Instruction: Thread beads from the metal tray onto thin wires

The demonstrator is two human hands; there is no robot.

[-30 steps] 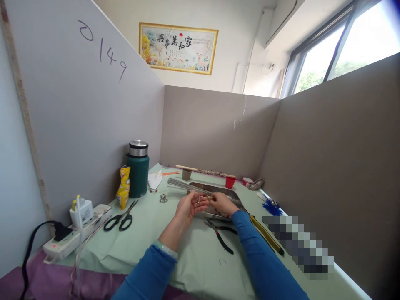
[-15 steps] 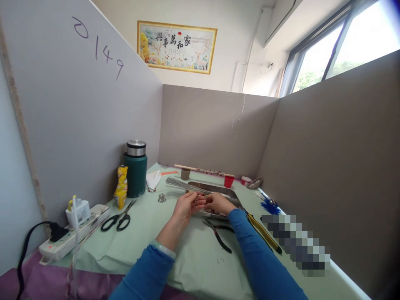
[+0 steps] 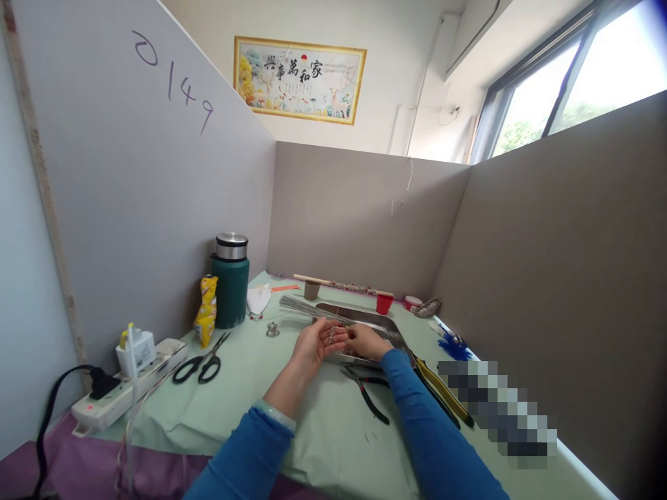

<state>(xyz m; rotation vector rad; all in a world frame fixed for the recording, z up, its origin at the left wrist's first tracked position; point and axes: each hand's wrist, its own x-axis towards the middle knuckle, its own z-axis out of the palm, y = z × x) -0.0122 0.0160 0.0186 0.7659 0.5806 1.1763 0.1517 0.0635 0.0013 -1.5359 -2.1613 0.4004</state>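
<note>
Over the near side of a metal tray (image 3: 388, 322), my two hands meet close together. My left hand (image 3: 317, 342) has its palm turned up with curled fingers, and a tiny silvery piece seems to lie at them, too small to name. Beside it, my right hand (image 3: 366, 342) is closed in a pinch, and what its fingertips hold is hidden. A bundle of thin metal wires (image 3: 302, 305) lies across the tray's left edge, just beyond my hands. Pliers (image 3: 371, 397) with dark handles rest below my hands, and yellow-handled pliers (image 3: 440, 390) lie by my right forearm.
Scissors (image 3: 202, 364), a green flask (image 3: 231, 292), a yellow packet (image 3: 206, 311) and a power strip (image 3: 129, 389) are at left. Along the back are a brown cup (image 3: 311, 290), a red cup (image 3: 384, 304) and a beaded stick (image 3: 354, 287). Partitions enclose the table.
My left fingers have spread slightly, showing more of the palm side. My right hand stays in its pinch next to them. The view has shifted slightly.
</note>
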